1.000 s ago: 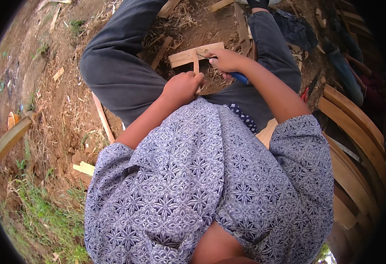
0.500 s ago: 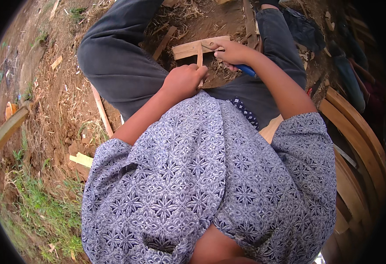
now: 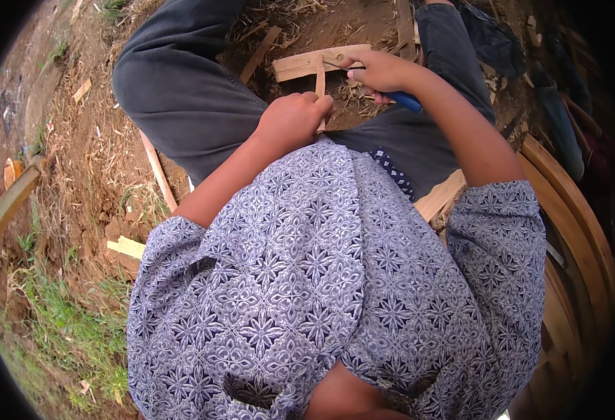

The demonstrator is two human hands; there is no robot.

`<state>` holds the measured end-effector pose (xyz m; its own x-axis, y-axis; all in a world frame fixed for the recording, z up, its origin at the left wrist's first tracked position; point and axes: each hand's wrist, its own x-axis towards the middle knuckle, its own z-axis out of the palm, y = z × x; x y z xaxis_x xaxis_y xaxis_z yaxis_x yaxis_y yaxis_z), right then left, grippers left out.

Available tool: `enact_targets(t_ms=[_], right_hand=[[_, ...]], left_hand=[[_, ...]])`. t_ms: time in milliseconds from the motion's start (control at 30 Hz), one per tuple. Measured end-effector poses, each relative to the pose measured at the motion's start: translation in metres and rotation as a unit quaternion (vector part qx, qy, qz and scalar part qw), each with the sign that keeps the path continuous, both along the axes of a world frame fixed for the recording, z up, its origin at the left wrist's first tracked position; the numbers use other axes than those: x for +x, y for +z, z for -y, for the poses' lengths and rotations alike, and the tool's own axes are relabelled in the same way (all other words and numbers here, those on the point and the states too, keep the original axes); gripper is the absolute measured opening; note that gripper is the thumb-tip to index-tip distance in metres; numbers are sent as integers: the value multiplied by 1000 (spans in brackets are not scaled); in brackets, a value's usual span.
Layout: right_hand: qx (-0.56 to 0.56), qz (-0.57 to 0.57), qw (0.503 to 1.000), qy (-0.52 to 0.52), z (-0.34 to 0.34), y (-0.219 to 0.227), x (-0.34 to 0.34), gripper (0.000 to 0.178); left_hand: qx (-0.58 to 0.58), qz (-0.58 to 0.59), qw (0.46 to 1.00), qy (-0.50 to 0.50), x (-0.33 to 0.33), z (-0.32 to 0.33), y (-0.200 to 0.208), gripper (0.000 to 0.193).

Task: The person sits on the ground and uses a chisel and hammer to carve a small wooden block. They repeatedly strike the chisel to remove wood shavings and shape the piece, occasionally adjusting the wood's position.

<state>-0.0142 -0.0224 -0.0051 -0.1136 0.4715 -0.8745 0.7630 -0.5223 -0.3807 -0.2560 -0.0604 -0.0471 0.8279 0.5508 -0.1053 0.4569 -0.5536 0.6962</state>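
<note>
In the head view, the narrow wooden strip (image 3: 320, 79) pointed lengthwise away from the person, its far end over the short plank (image 3: 298, 66), its near end gripped in the curled fingers of the left hand (image 3: 293, 120). The right hand (image 3: 389, 73) lay just right of the far end, fingers wrapped around the blue-handled knife (image 3: 405, 101), its blade touching or nearly touching the strip.

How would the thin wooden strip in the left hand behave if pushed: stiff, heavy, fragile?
Probably stiff: the strip runs straight from the left hand toward the wooden board, with no visible bend. Likely light, since it looks narrower than that board. Might snap under a hard sideways push, being so slim.
</note>
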Motion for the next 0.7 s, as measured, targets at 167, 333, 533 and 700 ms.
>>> enact_targets(t_ms=[167, 333, 533, 700], right_hand=[[-7, 11, 1000, 24, -4, 2, 1, 42], [26, 11, 999, 29, 0, -7, -1, 40], [47, 18, 999, 16, -10, -23, -5, 37], [66, 71, 995, 18, -17, -24, -25, 38]], left_hand=[[-15, -16, 1000, 1, 1, 1, 5, 22], [-16, -18, 1000, -3, 1, 1, 6, 21], [-10, -13, 1000, 1, 4, 1, 10, 21], [-6, -26, 1000, -9, 5, -2, 8, 20]])
